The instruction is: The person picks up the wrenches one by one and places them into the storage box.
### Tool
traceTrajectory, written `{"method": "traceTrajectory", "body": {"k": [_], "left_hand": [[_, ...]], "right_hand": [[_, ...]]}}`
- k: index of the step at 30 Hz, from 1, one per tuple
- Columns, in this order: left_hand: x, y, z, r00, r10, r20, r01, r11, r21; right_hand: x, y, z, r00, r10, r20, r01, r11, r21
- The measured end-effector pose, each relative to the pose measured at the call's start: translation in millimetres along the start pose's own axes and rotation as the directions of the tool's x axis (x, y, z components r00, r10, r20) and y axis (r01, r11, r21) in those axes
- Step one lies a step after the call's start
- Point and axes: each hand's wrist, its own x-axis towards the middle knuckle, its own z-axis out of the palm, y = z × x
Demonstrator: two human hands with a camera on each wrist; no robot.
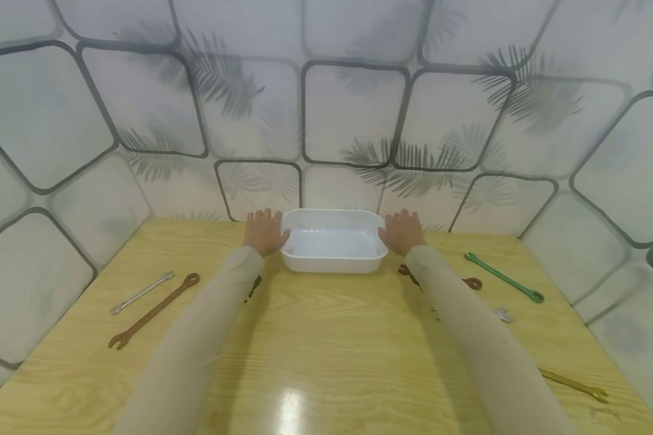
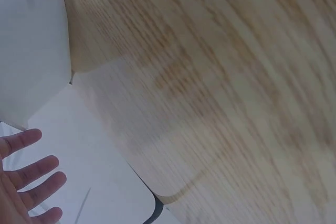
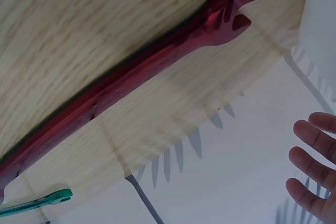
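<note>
A white rectangular tray (image 1: 334, 264) with a raised rim stands at the back of the table. My left hand (image 1: 263, 231) is at its left side, and the thumb overlaps the rim. In the left wrist view the fingers (image 2: 42, 187) are spread and fairly straight. At the opposite end is my right hand (image 1: 404, 232), its thumb likewise at the rim. The right wrist view shows its fingers (image 3: 310, 166) extended and apart. Whether either palm presses the tray cannot be told. A red wrench (image 3: 152, 69) lies near the right hand, partly hidden by the sleeve in the head view.
On the left lie a silver wrench (image 1: 141, 293) and a brown-red wrench (image 1: 155, 311). A green wrench (image 1: 503, 277), a partly covered silver wrench (image 1: 503, 315) and a gold wrench (image 1: 574, 385) lie on the right. A patterned wall (image 1: 354, 115) rises behind the wooden table (image 1: 326, 338).
</note>
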Motion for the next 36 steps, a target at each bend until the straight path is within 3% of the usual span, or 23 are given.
{"method": "traceTrajectory", "body": {"k": [11, 17, 29, 36], "left_hand": [[0.7, -2.1, 1.1, 0.999, 0.027, 0.047, -0.025, 0.999, -0.042], [-2.0, -0.4, -1.6, 0.998, 0.053, 0.034, -0.051, 0.998, -0.045], [-11.2, 0.7, -5.1, 0.999, 0.048, 0.027, -0.045, 0.996, -0.080], [-11.7, -1.4, 0.2, 0.997, 0.033, 0.067, -0.026, 0.994, -0.106]], "right_hand": [[-5.2, -4.0, -11.6, 0.998, -0.034, 0.050, 0.034, 0.999, -0.016], [-4.0, -4.1, -9.4, 0.997, -0.036, 0.063, 0.037, 0.999, -0.016], [-7.1, -5.8, -2.8, 0.998, -0.039, 0.041, 0.039, 0.999, 0.006], [-14.2, -8.8, -8.2, 0.999, -0.031, 0.038, 0.031, 0.999, 0.006]]}}
